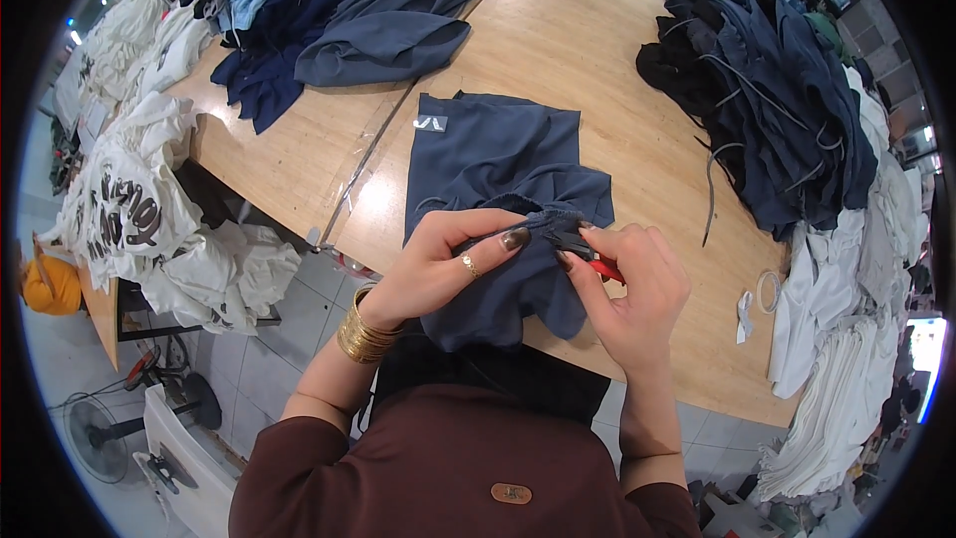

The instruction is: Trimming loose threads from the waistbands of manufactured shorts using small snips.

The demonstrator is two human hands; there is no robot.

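A dark blue-grey garment [503, 144] lies partly spread over the wooden table in front of me, its near part hanging over the edge. On its far left corner is a small dark patch [430, 124] with a white mark. My left hand [443, 257] pinches a gathered, ribbed-looking band of the cloth between thumb and fingers. Close beside it, my right hand [640, 291] is closed around red-handled thread snips [607, 271]. Their dark blades point left against the gathered band, partly hidden by the fingers and cloth.
Dark blue garments [383, 45] are heaped at the far left, and another dark pile [787, 110] with loose drawstrings sits at the right. White garments [139, 219] cover the left side; folded white cloth [832, 399] hangs at the right edge. A white tag-like strip [744, 317] lies nearby.
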